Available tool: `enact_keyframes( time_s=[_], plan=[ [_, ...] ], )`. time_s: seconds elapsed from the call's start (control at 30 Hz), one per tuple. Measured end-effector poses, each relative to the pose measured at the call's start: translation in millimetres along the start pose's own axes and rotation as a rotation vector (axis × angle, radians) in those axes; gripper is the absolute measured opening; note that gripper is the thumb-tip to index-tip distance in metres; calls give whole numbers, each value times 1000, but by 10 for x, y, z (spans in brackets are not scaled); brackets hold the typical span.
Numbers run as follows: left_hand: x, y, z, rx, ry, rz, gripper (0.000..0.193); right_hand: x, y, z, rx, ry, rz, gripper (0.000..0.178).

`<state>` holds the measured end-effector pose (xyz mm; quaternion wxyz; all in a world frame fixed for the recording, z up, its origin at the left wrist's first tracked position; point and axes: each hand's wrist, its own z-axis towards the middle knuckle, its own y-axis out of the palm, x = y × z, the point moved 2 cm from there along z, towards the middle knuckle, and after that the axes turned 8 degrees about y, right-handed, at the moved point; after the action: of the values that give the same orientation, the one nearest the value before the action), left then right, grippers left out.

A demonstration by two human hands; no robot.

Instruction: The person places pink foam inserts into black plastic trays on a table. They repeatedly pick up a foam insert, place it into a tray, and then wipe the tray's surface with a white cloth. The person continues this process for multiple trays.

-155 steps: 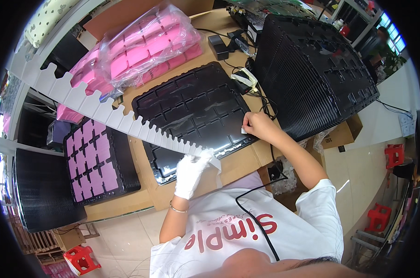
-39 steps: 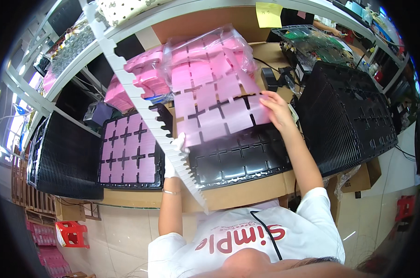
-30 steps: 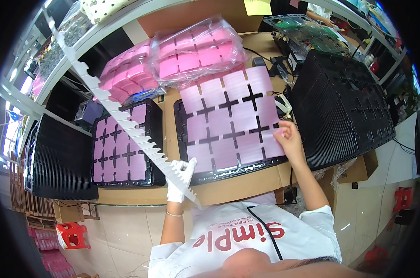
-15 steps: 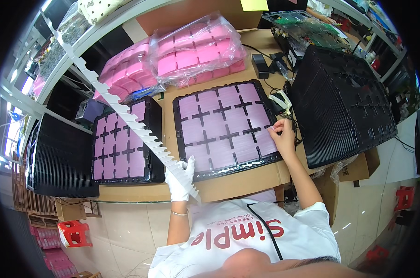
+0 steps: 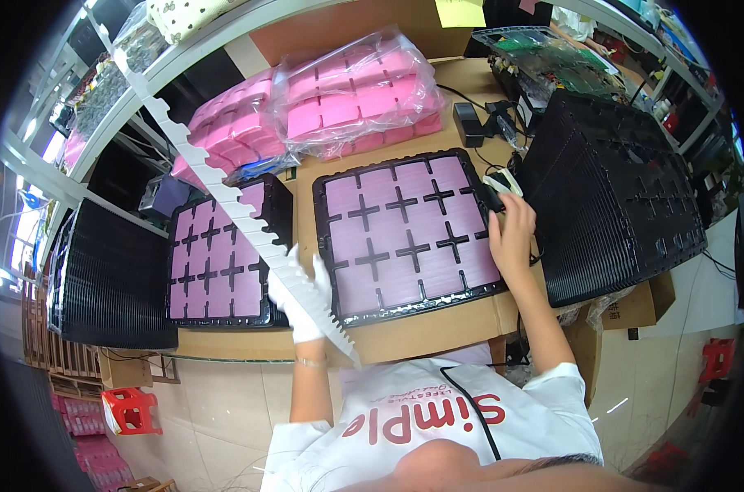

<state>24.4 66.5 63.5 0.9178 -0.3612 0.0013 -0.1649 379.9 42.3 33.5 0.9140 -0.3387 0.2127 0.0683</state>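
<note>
A black tray (image 5: 388,309) lined with a pinkish-purple sheet (image 5: 392,215) lies before me, black cross-shaped dividers standing across it. My right hand (image 5: 515,234), bare, is at the tray's right edge with thumb and fingers apart. Just beyond its fingertips lies a small pale-handled tool (image 5: 503,180), partly covered by the hand. On the tray's left side is my left hand (image 5: 302,287) in a white glove, fingers spread. A long white strip with a toothed edge (image 5: 216,184) runs diagonally in front of the glove and hides part of it; I see no grip on it.
Left of the tray stands a stack of similar lined trays (image 5: 216,262), beside a taller black stack (image 5: 113,279). Another tall black stack (image 5: 585,197) is at the right. Bagged pink foam pieces (image 5: 355,94) lie at the back, near a black adapter (image 5: 468,125) with cables.
My right hand has let its pinch at the tray's right edge go and moved up and right, towards the pale-handled tool. My left hand has moved up and left, off the tray's corner.
</note>
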Motion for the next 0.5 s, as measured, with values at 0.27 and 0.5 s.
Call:
enact_keyframes(
  time_s=[0.27, 0.5],
  plan=[
    [87, 1220, 515, -480, 396, -95, 52, 89, 1182, 408, -615, -257, -76, 50],
    [-37, 1351, 596, -538, 319, 73, 55, 202, 1319, 536, -542, -256, -228, 52]
  ],
)
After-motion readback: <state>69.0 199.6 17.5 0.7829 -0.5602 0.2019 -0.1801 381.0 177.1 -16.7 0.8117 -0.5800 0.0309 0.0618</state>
